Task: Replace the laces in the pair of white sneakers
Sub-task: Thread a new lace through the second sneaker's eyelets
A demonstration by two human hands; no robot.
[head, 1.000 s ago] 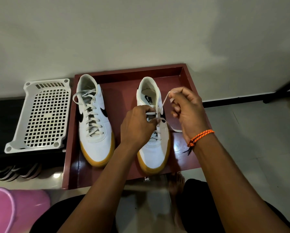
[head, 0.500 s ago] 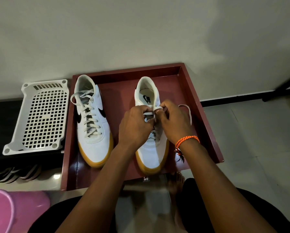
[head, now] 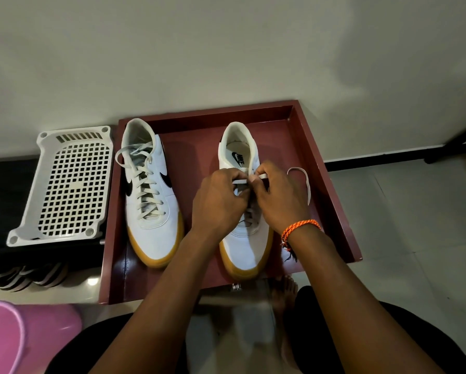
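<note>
Dark red tray (head: 331, 190) on the floor against the wall carries both white sneakers, toes toward the near edge. A white perforated basket (head: 64, 184) lies just left of the tray; a pink tub (head: 24, 336) sits at the near left corner of the view.

Left sneaker (head: 150, 201): laced through all visible eyelets, ends loose at the collar, no bow seen. Judged either finished with lacing or not yet started on; cannot tell whether its lace is old or new.

Right sneaker (head: 242, 238): work in hand here. Lower eyelets carry lace; both hands meet over the upper eyelets near the collar.

Left hand (head: 218, 203): fingers curled, pinching the flat white lace (head: 306, 184) at the tongue. Right hand (head: 277, 201), orange cord bracelet (head: 299, 229) at the wrist: fingers pinching the same lace just beside the left. A free end loops out to the right over the tray floor.

Judgement: right sneaker is near the top of its lacing; the last eyelets and the tying remain.
</note>
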